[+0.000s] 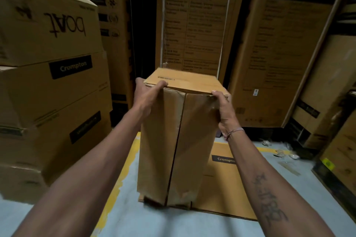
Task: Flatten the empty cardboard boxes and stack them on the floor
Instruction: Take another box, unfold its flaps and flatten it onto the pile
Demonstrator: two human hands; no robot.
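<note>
Both hands grip the far top corners of a tall, narrow cardboard box (173, 140) held upright w/ its near face toward the camera: left hand (147, 93) curled over the top-left corner, fingers hooked on the edge; right hand (221, 106) clamped on the top-right corner, thumb on top. Box's lower end is at or just above a flattened Crompton carton (227, 183) lying on the floor (289, 179); can't tell if touching. Near face shows a centre seam, flaps crumpled, so prob. empty, light, walls soft & bendy. Likely best hold: opposite corners/edges, then push diagonally to collapse it; worn flaps may tear. Stacked boxes (52, 82) stand to the left.
</note>
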